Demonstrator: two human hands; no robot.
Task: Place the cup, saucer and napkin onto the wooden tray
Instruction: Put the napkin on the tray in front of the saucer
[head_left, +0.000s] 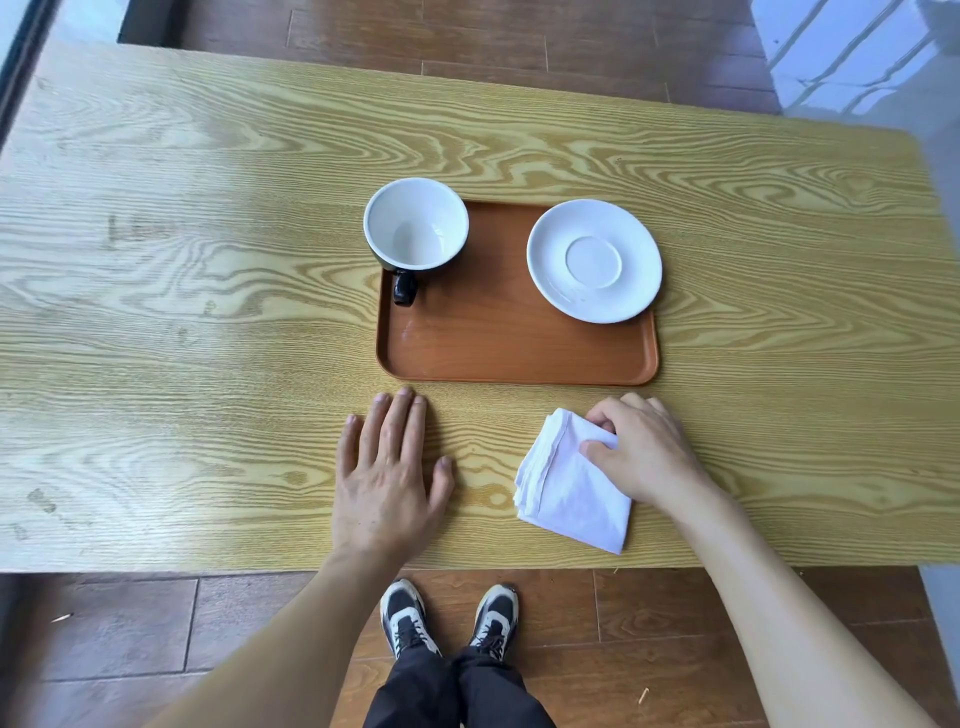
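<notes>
Napkin (571, 483): white folded cloth, lying flat on the tabletop (208, 260), not yet on the tray. The right hand (644, 452) is on its far right corner, thumb and fingertips pinched on the cloth; grip looks closed on the fabric, though no lift is visible.

Left hand (389, 467): flat on the tabletop, fingers spread, holding nothing. It sits well left of the right grip.

Handling judgement: cloth is light, soft and limp. Lifted by one corner, the folds will likely fall open and the layered edges on its left side may fan out. Better purchase would be a pinch across the stacked layers, or a slide with the palm on top. Not fragile, no slip risk.

Wooden tray (514, 358): just beyond the grip, its near rim close to the knuckles. The cup (415, 228), white inside and dark outside with handle pointing toward the person, stands on the tray's far left corner. The saucer (594, 260) lies at the far right; it appears to overhang the rim slightly. Bare tray floor directly ahead of the grip would take the napkin.

Surface: pale grained laminate, smooth. Dark wood plank floor (130, 634) below.
</notes>
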